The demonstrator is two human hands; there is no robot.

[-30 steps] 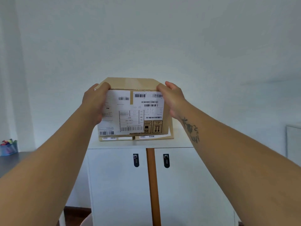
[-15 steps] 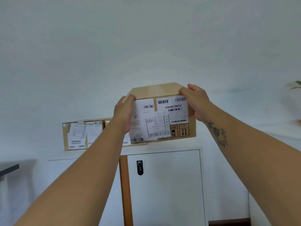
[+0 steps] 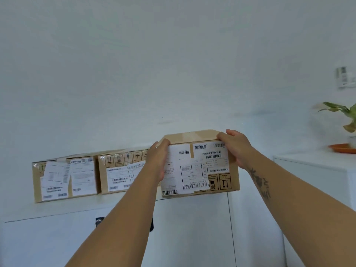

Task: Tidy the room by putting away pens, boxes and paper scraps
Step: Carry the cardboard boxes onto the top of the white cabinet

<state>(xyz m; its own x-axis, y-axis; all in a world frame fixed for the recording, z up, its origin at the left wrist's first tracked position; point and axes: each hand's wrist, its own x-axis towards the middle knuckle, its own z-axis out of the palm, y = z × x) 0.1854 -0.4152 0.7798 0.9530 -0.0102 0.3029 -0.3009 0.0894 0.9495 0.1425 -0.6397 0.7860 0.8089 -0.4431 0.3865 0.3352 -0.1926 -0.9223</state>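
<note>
Cardboard box [image 3: 200, 164] gripped at its top corners by left hand [image 3: 158, 158] and right hand [image 3: 234, 147], arms outstretched.

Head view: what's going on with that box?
A person grips a labelled cardboard box with the left hand at its left end and the right hand at its top right corner, at a white cabinet's top. Two more boxes sit on it further left. Whether the held box is set down is unclear.

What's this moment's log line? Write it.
left hand: grips box left side | right hand: grips its top right corner | box: above cabinet top, right of second box | release: not yet
</note>
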